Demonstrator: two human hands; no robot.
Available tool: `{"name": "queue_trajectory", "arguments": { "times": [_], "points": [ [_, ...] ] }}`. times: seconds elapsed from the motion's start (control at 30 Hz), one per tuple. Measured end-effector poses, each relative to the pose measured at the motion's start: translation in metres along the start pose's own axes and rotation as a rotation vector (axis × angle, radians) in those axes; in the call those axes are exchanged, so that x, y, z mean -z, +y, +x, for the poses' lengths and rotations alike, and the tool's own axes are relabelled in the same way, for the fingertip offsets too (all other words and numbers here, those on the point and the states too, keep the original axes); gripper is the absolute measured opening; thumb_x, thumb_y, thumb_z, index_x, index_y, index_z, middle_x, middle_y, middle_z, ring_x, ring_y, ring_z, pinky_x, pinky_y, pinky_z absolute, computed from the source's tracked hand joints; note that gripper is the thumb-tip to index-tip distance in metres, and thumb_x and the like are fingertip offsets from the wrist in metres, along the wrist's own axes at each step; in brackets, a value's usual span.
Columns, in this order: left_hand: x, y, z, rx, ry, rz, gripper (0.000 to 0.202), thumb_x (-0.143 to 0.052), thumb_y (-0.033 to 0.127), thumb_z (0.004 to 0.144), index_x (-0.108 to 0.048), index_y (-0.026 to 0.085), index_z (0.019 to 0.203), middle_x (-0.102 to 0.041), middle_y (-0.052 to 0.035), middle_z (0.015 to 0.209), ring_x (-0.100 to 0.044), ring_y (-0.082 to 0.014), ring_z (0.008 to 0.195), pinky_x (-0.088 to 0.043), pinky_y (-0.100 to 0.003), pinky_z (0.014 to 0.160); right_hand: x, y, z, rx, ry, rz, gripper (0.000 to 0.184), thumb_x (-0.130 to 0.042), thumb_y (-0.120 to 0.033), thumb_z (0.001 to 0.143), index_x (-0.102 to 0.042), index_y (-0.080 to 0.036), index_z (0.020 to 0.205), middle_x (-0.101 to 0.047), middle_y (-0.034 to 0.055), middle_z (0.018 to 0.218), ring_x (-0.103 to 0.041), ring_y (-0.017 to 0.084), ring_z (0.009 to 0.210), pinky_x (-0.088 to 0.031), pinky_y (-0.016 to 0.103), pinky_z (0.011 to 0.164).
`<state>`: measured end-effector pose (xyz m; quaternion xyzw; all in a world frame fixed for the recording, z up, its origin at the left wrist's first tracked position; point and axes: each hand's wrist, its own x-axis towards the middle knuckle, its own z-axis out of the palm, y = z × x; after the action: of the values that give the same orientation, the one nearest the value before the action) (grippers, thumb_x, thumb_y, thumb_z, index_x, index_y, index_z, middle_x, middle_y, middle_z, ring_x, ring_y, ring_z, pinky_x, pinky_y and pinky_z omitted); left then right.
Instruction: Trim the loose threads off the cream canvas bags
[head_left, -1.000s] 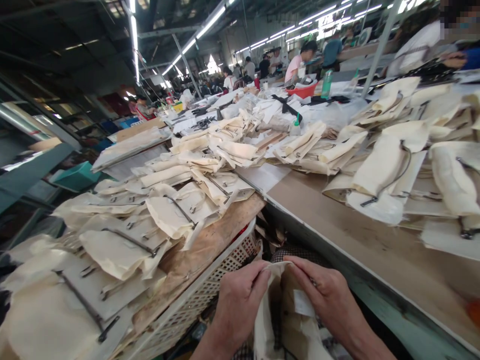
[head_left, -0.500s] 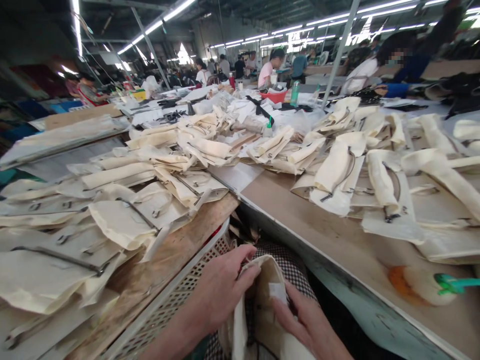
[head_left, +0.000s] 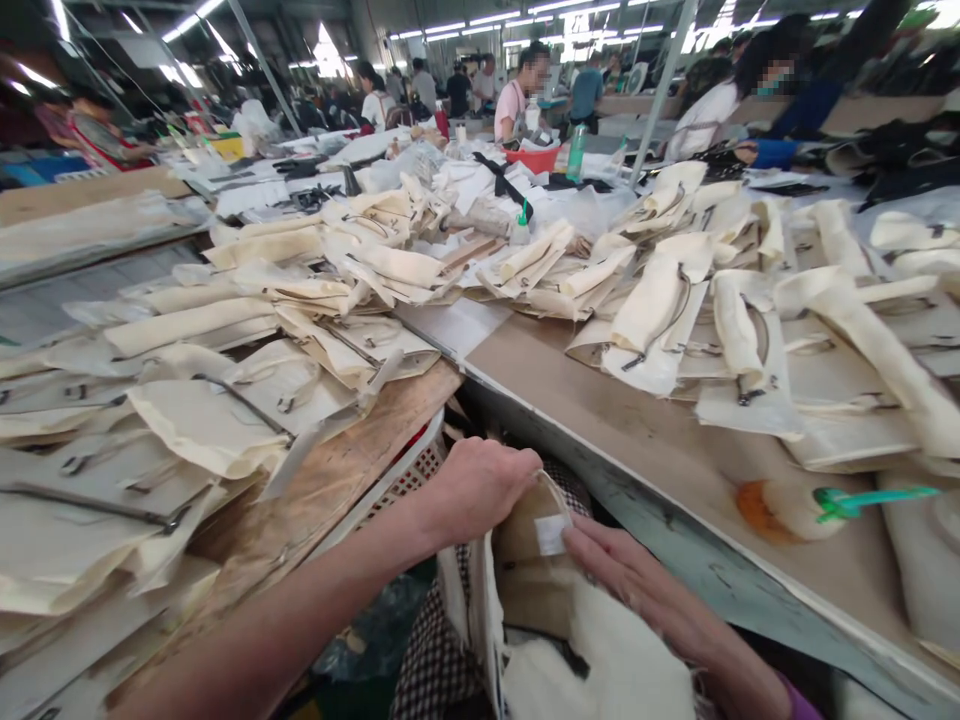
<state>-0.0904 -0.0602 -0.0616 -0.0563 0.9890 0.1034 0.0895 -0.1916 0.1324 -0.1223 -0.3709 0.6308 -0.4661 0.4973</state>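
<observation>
A cream fabric piece, apparently a half-made bag, stands on edge over my lap, its tan inner side facing me. Inside, near its upper edge, is a small white label. My left hand is closed on the top edge of the piece, fingertips pinched at the corner. Along the opposite edge, beside the label, my right hand grips the piece with fingers pressed together; part of its grip is hidden behind the cloth. A dark strip shows in the lower folds.
Similar cream pieces with dark zippers lie piled on the left wooden table and the right brown table. A white plastic basket stands at my left. A glue bottle with green nozzle lies at right. Several people work farther back.
My left hand has moved up and right along the top edge, its forearm reaching further in. The piece is opened wider, showing more of its inside. The view has shifted slightly.
</observation>
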Motion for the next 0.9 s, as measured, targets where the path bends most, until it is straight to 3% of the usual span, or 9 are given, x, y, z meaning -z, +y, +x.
{"name": "queue_trajectory", "arguments": {
  "times": [0.1,0.2,0.33,0.43,0.53,0.63,0.73,0.83,0.9],
  "points": [
    [0.0,0.007,-0.002,0.004,0.017,0.002,0.016,-0.046,0.014,0.094,-0.062,0.018,0.091,-0.074,-0.0049,0.092,-0.071,-0.0261,0.084,-0.05,-0.031,0.067,0.024,-0.014,-0.017,-0.062,0.08,0.065,0.053,-0.034,-0.057,0.1,-0.068,-0.019,0.116,-0.069,0.0093,0.119,-0.063,0.024,0.111,-0.05,0.038,0.099],
    [0.0,0.013,-0.003,0.01,0.021,-0.006,0.015,-0.047,0.015,0.094,-0.06,0.019,0.091,-0.073,-0.0036,0.092,-0.071,-0.0271,0.084,-0.052,-0.034,0.067,0.031,-0.03,-0.033,0.052,0.166,-0.134,0.041,-0.036,-0.047,0.103,-0.068,-0.026,0.117,-0.068,0.0043,0.12,-0.063,0.02,0.11,-0.05,0.031,0.097],
    [0.0,0.016,-0.002,0.021,0.024,-0.015,0.018,-0.043,0.017,0.097,-0.059,0.019,0.089,-0.072,-0.0034,0.091,-0.071,-0.0272,0.081,-0.053,-0.035,0.065,0.009,-0.038,-0.046,0.483,0.038,-0.622,0.022,-0.047,-0.026,0.1,-0.069,-0.024,0.105,-0.073,0.0014,0.106,-0.066,0.017,0.1,-0.051,0.028,0.091],
    [-0.002,0.015,0.0,0.016,0.029,-0.03,0.019,-0.042,0.019,0.098,-0.06,0.02,0.092,-0.072,-0.0036,0.093,-0.071,-0.0269,0.084,-0.053,-0.036,0.069,-0.01,-0.026,-0.05,0.7,0.193,-0.895,0.018,-0.051,-0.016,0.096,-0.067,-0.019,0.092,-0.074,0.0014,0.089,-0.068,0.018,0.082,-0.05,0.034,0.084],
    [-0.004,0.015,0.002,-0.006,0.03,-0.054,0.019,-0.043,0.021,0.098,-0.061,0.02,0.095,-0.072,-0.0029,0.094,-0.07,-0.0267,0.087,-0.053,-0.036,0.071,-0.02,-0.008,-0.056,0.735,0.326,-0.945,0.011,-0.056,-0.012,0.092,-0.065,-0.018,0.09,-0.074,0.0013,0.087,-0.068,0.018,0.078,-0.051,0.033,0.079],
    [-0.004,0.018,0.002,-0.034,0.033,-0.075,0.017,-0.045,0.023,0.098,-0.062,0.02,0.093,-0.071,-0.0019,0.092,-0.07,-0.0267,0.085,-0.053,-0.036,0.071,-0.025,0.007,-0.065,0.642,0.377,-0.877,0.014,-0.06,-0.009,0.089,-0.058,-0.019,0.079,-0.069,0.0007,0.079,-0.065,0.014,0.072,-0.051,0.025,0.068],
    [-0.005,0.021,0.002,-0.051,0.035,-0.096,0.017,-0.047,0.023,0.097,-0.062,0.02,0.091,-0.071,-0.0021,0.092,-0.07,-0.0262,0.085,-0.053,-0.036,0.072,-0.027,0.015,-0.068,0.381,0.407,-0.8,0.029,-0.062,-0.024,0.09,-0.043,-0.021,0.069,-0.057,-0.003,0.065,-0.058,0.01,0.056,-0.047,0.019,0.053],
    [-0.007,0.021,0.001,-0.061,0.065,-0.172,0.014,-0.049,0.021,0.095,-0.063,0.02,0.098,-0.071,-0.0019,0.098,-0.069,-0.0247,0.092,-0.052,-0.035,0.078,-0.028,0.016,-0.057,0.018,0.437,-0.74,0.027,-0.064,-0.04,0.086,-0.045,-0.022,0.081,-0.055,-0.0058,0.061,-0.056,0.012,0.05,-0.046,0.02,0.049],
    [-0.008,0.019,0.0,-0.059,0.077,-0.242,0.016,-0.052,0.02,0.093,-0.064,0.022,0.104,-0.071,-0.001,0.103,-0.067,-0.0236,0.097,-0.05,-0.035,0.084,-0.027,0.012,-0.043,-0.105,0.373,-0.756,0.022,-0.06,-0.042,0.086,-0.051,-0.022,0.089,-0.063,-0.0029,0.068,-0.062,0.015,0.056,-0.046,0.023,0.051]
  ]
}}
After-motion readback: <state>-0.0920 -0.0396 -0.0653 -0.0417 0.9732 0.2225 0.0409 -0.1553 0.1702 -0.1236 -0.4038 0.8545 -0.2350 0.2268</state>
